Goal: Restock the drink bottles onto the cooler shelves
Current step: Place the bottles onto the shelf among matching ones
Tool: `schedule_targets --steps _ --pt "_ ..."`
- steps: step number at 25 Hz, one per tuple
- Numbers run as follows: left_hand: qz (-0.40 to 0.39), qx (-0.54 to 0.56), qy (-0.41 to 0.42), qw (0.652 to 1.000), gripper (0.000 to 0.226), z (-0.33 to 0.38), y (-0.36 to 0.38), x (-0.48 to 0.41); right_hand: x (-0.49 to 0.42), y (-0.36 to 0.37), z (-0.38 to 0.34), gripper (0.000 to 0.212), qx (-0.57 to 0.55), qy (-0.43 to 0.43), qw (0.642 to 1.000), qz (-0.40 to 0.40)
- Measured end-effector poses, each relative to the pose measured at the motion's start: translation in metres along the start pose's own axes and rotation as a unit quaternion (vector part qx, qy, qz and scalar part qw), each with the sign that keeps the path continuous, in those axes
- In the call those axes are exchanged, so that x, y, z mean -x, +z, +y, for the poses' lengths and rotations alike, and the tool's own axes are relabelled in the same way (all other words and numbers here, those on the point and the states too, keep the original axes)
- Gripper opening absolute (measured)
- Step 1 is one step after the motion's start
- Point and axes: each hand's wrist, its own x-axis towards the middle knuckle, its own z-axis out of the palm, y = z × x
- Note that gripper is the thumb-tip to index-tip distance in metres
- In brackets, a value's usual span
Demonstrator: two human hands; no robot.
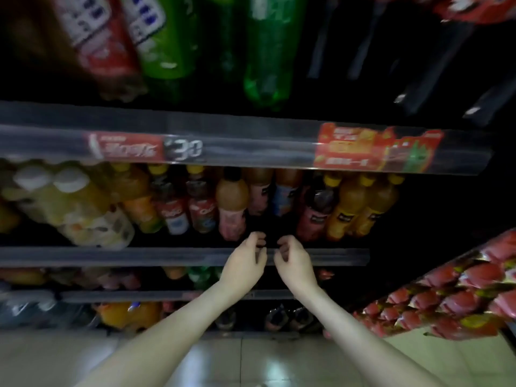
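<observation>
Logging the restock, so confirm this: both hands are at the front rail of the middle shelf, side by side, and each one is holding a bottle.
Not quite. The head view shows the left hand and right hand side by side at the front rail of the middle shelf, but both are empty, fingers loosely curled. The bottles stand behind them on the shelf.

2 bare forearms are seen, uncovered as far as the bottom edge of the view. No sleeve, glove, watch, ring or bracelet is seen on the left hand (245,262) or the right hand (293,261). The fingernails are too blurred to be judged.
</observation>
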Motion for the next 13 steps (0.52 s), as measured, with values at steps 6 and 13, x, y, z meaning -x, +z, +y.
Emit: schedule_targets --steps 6,13 --pt "0.037 0.010 -0.196 0.980 0.039 -0.134 -0.093 0.115 0.041 0.146 -0.074 0.016 0.036 -0.011 0.982 -0.188" --pt "0.145 -0.029 -0.371 0.917 0.045 -0.309 -0.282 0.308 0.157 0.372 -0.252 0.021 0.060 -0.134 0.934 -0.325"
